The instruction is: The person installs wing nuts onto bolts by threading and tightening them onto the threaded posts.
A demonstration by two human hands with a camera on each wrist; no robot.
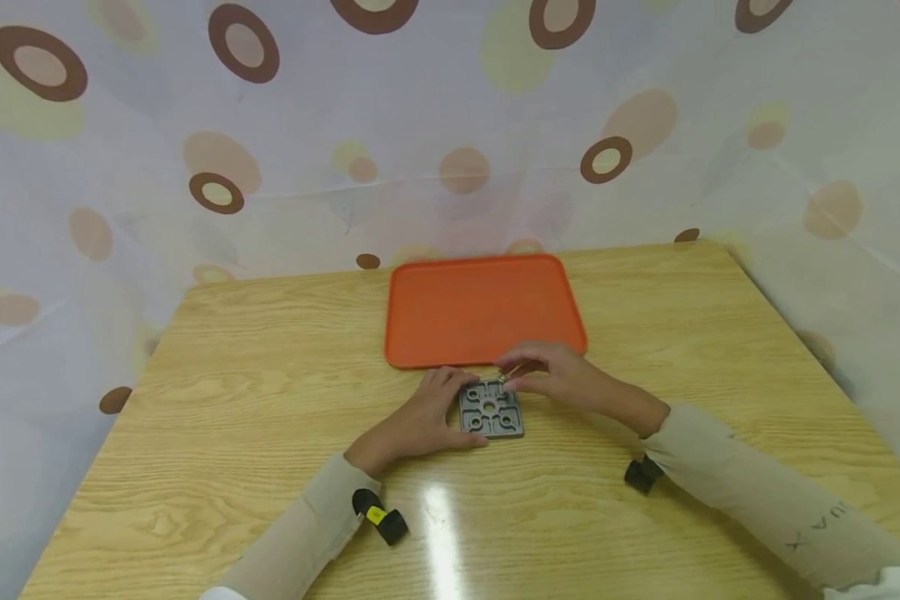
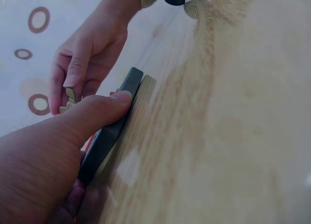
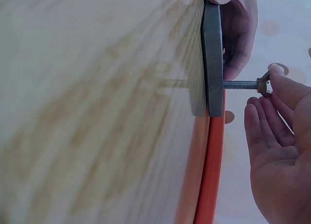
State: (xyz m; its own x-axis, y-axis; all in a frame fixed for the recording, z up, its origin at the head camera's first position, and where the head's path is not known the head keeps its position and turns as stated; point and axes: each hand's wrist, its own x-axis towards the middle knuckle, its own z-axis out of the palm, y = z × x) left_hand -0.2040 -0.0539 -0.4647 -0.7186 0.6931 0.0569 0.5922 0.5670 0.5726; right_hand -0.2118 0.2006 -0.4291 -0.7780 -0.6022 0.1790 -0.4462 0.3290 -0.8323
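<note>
A square grey metal plate (image 1: 491,419) with round holes and raised ribs lies on the table just in front of the tray. My left hand (image 1: 418,423) grips it from the left side, thumb against the near edge and fingers at the far edge. A threaded bolt (image 3: 239,85) stands upright out of the plate near its far right corner, as the right wrist view shows. On the bolt's top end sits a brass-coloured wing nut (image 3: 264,84), and my right hand (image 1: 558,379) pinches it between thumb and fingers. Whatever is under the plate is hidden.
An orange tray (image 1: 483,310) lies behind the plate, close to both hands. The wooden table (image 1: 270,367) reaches back to a patterned curtain (image 1: 420,100). Black wrist cameras hang below the left sleeve (image 1: 311,521) and the right sleeve (image 1: 757,483).
</note>
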